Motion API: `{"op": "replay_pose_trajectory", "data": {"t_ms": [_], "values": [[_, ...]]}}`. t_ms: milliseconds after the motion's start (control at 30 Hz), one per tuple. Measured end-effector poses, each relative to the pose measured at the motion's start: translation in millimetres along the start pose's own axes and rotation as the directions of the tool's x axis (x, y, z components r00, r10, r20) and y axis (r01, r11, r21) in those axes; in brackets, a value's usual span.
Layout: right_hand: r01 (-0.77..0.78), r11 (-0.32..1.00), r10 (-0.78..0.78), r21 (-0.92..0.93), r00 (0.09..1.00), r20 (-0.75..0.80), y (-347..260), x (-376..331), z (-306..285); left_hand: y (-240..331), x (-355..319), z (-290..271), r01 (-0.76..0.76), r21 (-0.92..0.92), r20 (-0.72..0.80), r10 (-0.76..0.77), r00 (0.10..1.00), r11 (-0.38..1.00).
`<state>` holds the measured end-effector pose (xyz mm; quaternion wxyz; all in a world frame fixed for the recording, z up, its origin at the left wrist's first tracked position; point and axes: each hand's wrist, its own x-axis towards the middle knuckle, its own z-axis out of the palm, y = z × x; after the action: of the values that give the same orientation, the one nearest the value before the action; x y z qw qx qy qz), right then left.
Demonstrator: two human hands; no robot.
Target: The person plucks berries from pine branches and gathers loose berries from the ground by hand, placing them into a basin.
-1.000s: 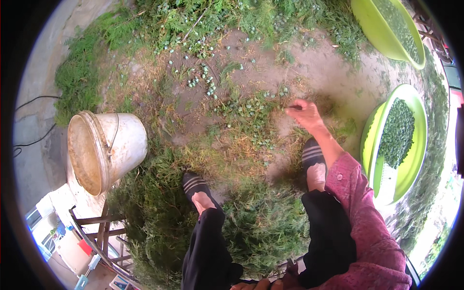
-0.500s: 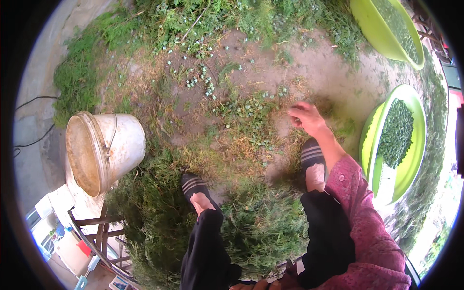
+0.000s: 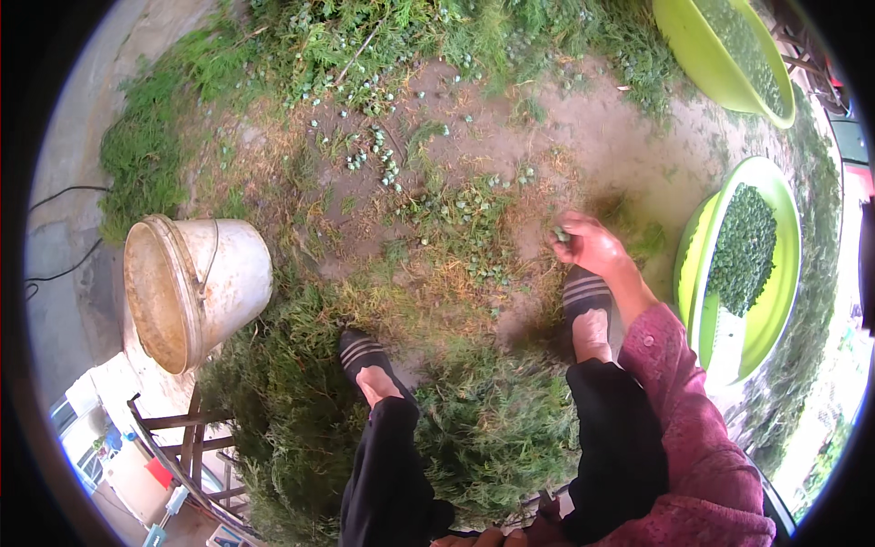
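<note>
One hand is at work: your right hand (image 3: 591,244) is closed around a few small pale-green berries (image 3: 560,235), low over the bare dirt just ahead of your right foot. Gathering looks underway; the next move calls for reaching the scattered berries (image 3: 474,205) nearby. Your left hand (image 3: 483,540) barely shows, its state unreadable.

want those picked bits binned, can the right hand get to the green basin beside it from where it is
Probably yes: the right hand is low over the ground, pinching small green bits, and the green basin sits just to its right with only bare dirt between.
</note>
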<state>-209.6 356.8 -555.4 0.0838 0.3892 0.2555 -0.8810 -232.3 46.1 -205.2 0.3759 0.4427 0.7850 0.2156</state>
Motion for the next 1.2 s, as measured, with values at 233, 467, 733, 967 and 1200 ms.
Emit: {"op": "replay_pose_trajectory", "data": {"t_ms": [233,467,733,967,1200], "values": [[0.322,0.936,-0.341,-0.141,0.929,-0.143,-11,13,-24,0,2,3,-0.04,-0.005,0.025,0.04,0.999,0.999],[0.241,0.444,-0.642,-0.863,0.757,-0.119,8,41,-19,4,2,6,-0.032,0.011,0.045,0.031,0.999,0.999],[0.189,0.423,-0.656,-0.886,0.739,-0.155,-12,13,7,3,1,11,-0.034,0.002,-0.005,0.034,0.999,0.999],[-0.258,-0.219,-0.956,-0.941,0.251,0.153,-98,-172,-17,-2,1,6,-0.006,0.0,-0.033,0.006,0.999,1.0],[-0.405,-0.336,-0.89,-0.85,0.431,0.146,-70,-127,12,0,6,6,0.003,0.021,-0.028,-0.003,1.0,1.0]]}}
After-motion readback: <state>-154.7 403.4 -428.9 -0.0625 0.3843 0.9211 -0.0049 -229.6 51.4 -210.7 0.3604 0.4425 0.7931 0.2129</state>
